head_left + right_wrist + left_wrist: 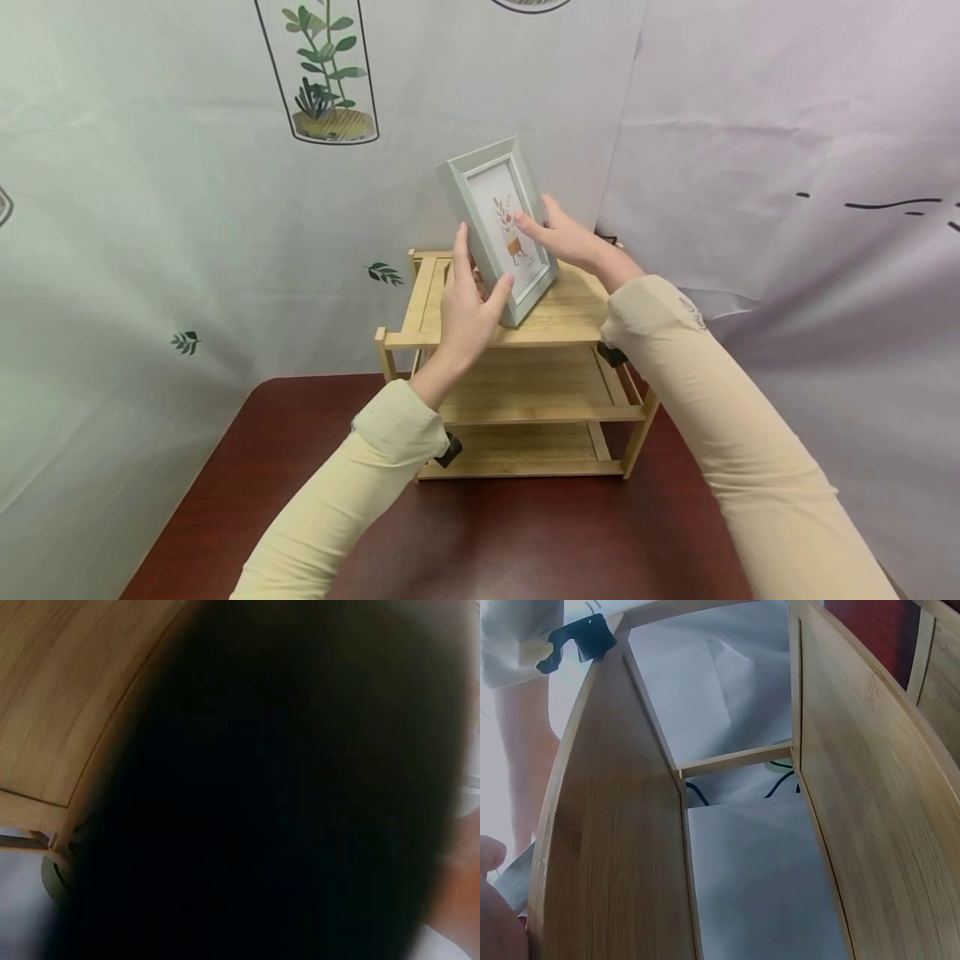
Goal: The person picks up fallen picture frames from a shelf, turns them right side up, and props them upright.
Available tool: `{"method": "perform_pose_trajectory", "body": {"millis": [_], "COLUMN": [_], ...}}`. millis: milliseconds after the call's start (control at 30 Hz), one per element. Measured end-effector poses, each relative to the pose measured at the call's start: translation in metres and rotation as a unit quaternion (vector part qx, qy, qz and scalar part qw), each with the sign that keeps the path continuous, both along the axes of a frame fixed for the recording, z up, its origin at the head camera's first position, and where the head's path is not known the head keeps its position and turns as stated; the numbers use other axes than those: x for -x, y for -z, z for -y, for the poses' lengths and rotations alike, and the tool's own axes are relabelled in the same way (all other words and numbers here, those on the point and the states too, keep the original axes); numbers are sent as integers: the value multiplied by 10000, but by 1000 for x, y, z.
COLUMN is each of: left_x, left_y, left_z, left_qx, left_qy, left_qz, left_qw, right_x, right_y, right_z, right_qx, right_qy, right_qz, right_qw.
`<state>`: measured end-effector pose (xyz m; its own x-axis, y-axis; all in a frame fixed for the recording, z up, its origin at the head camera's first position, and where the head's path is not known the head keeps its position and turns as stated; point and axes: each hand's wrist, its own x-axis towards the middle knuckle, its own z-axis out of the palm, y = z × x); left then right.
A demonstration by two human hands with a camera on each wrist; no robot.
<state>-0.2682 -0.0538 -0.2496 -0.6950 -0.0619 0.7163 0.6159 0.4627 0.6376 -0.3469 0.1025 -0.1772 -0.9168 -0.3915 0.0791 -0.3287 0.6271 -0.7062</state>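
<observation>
A pale grey-green picture frame (480, 204) with a potted-plant print is tilted above the top tier of a small wooden shelf rack (577, 304). My left hand (471, 310) holds its lower left edge, the thumb in front and the fingers along the side. On the right edge, my right hand (570, 240) grips it with the thumb over the print; the other fingers are partly hidden behind. Whether its bottom corner touches the shelf, I cannot tell. In the left wrist view, part of the left hand (499, 919) shows at the lower left beside the rack's boards.
The three-tier rack stands on a dark red table (525, 542), against a pale cloth backdrop (187, 208) printed with plants. Behind the right forearm, a small dark object (611, 242) peeks out at the rack's back corner. A dark blur covers most of the right wrist view.
</observation>
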Motion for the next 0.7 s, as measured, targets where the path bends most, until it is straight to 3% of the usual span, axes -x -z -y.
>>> {"method": "perform_pose_trajectory", "body": {"millis": [233, 700], "left_x": [1, 0], "left_y": [0, -5], "left_z": [1, 18], "left_qx": [17, -158], "left_qy": [-61, -63], "left_qz": [72, 592], "left_qw": [10000, 9981], "right_x": [-1, -16], "right_y": [2, 7], "right_z": [0, -20], "right_qx": [245, -137], "right_qy": [-170, 249], "right_qz": [-106, -326], "right_qw": [9995, 9991]}}
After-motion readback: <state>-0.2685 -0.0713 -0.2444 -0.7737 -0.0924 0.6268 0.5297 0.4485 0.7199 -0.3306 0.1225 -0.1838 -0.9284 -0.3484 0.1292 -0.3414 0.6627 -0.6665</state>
